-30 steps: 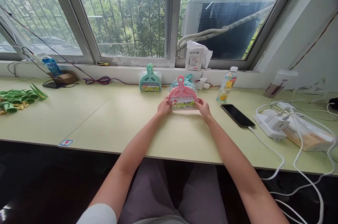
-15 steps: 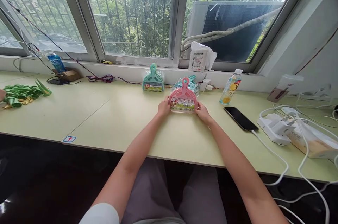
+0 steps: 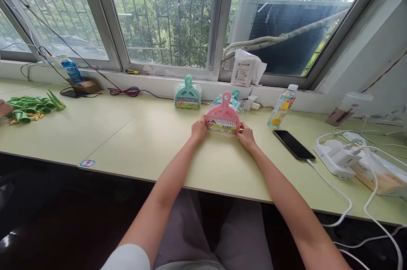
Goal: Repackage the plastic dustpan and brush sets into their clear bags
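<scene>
At the middle of the pale yellow-green tabletop (image 3: 127,143), toward the window, holding upright the pink plastic dustpan-and-brush set in clear wrapping (image 3: 225,111) between both hands. Grasping its lower left edge with the fingers of the left hand (image 3: 199,129), its lower right edge with those of the right hand (image 3: 246,135). Turned handle up, label and pale bristles facing the wearer; hard to tell whether resting on the table or just clear of it. Right behind, partly covered: teal plastic dustpan set in clear film (image 3: 235,95). Farther left, apart from both hands, by the wall: stacked mint-green plastic dustpan sets (image 3: 187,92). To the right, near the right hand: clear plastic bottle with a white cap and yellow-fruit label (image 3: 282,107), and flat black phone (image 3: 294,145) with white cable plugged in. At the far left, beside a heap of green cone-shaped pieces (image 3: 32,107): another person's hand (image 3: 4,109), cut off by the frame.
</scene>
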The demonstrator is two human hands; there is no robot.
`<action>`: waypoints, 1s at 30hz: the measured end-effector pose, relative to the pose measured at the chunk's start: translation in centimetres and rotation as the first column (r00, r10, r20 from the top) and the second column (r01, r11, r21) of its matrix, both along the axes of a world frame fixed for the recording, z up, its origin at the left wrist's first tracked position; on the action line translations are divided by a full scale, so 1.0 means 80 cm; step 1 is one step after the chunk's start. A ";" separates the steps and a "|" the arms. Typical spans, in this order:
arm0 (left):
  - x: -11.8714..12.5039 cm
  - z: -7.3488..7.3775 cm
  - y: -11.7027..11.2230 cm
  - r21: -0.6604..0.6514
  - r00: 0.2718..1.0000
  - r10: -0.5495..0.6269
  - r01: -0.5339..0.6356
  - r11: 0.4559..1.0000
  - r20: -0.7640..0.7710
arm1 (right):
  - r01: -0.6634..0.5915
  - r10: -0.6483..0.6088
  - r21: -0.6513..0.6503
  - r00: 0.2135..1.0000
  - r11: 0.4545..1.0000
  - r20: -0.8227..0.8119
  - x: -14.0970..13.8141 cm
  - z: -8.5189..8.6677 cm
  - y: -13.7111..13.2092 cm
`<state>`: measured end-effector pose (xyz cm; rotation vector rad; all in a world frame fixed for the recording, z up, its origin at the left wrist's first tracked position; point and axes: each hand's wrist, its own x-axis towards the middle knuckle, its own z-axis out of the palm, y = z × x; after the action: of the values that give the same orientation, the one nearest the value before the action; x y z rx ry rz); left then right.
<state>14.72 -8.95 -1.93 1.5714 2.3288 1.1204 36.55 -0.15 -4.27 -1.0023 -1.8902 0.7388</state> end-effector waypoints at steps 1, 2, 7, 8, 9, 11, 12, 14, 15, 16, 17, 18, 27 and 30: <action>0.000 -0.001 -0.001 0.005 1.000 -0.006 0.006 1.000 -0.030 | 0.029 -0.029 0.025 0.999 0.999 0.017 -0.001 0.001 -0.001; 0.000 -0.001 -0.002 0.006 0.997 -0.016 0.017 1.000 -0.073 | 0.063 -0.066 0.050 0.997 0.997 0.041 -0.002 0.003 -0.001; -0.007 -0.002 -0.007 0.131 0.990 0.072 -0.055 0.990 -0.125 | 0.167 -0.175 0.096 0.982 0.981 0.075 -0.023 0.004 -0.003; -0.010 -0.001 -0.008 0.176 0.987 0.120 -0.101 0.979 -0.104 | 0.163 -0.169 0.086 0.984 0.983 0.057 -0.032 0.003 -0.003; -0.012 -0.001 -0.009 0.223 0.981 0.182 -0.163 0.961 -0.066 | 0.161 -0.165 0.074 0.986 0.984 0.040 -0.045 0.002 -0.002; -0.017 0.000 -0.011 0.301 0.947 0.317 -0.317 0.899 0.052 | 0.166 -0.168 0.057 0.985 0.985 0.043 -0.077 0.000 0.001; -0.020 0.001 -0.012 0.317 0.916 0.380 -0.402 0.859 0.130 | 0.167 -0.170 0.056 0.984 0.984 0.050 -0.096 0.000 0.003; -0.027 0.002 -0.013 0.289 0.818 0.489 -0.567 0.771 0.303 | 0.132 -0.136 0.071 0.989 0.989 0.058 -0.139 0.002 0.008; -0.033 0.002 -0.014 0.253 0.762 0.526 -0.632 0.733 0.378 | 0.100 -0.105 0.081 0.993 0.992 0.057 -0.162 0.004 0.011; -0.040 0.002 -0.014 0.219 0.713 0.551 -0.676 0.703 0.434 | 0.068 -0.073 0.088 0.996 0.994 0.055 -0.184 0.006 0.014; -0.050 0.001 -0.014 0.197 0.680 0.564 -0.702 0.684 0.469 | 0.046 -0.052 0.094 0.997 0.995 0.056 -0.206 0.008 0.018; -0.063 0.000 -0.015 0.190 0.666 0.567 -0.713 0.675 0.485 | 0.034 -0.040 0.098 0.997 0.995 0.061 -0.227 0.009 0.022; -0.179 -0.009 -0.017 0.201 0.729 0.500 -0.639 0.743 0.467 | 0.041 -0.055 0.154 0.995 0.987 0.088 -0.324 0.001 0.075; -0.171 -0.011 -0.012 0.184 0.763 0.454 -0.583 0.791 0.461 | 0.048 -0.058 0.195 0.997 0.980 0.046 -0.334 -0.001 0.095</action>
<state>1.05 -9.88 -2.85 0.6187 2.4342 1.8154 9.85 7.43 -4.34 -0.9524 -1.9303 0.4908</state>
